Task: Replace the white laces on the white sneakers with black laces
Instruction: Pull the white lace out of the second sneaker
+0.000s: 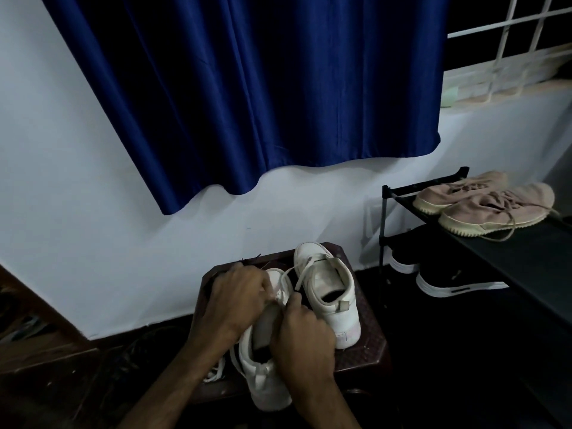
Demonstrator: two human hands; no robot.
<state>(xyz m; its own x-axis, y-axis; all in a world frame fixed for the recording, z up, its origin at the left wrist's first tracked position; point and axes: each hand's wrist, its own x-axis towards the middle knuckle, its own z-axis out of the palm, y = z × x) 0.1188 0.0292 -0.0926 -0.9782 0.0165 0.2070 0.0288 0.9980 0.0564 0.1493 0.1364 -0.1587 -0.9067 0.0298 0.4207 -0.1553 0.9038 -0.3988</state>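
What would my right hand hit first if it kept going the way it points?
Likely the second white sneaker just beyond the right hand, following the white lace it pinches; depth is hard to judge.

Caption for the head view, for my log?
Left hand holds the near white sneaker, right hand pinches a white lace; second sneaker beside it on dark stool.

Left hand (pixel 235 300) hides sneaker (pixel 266 382) toe
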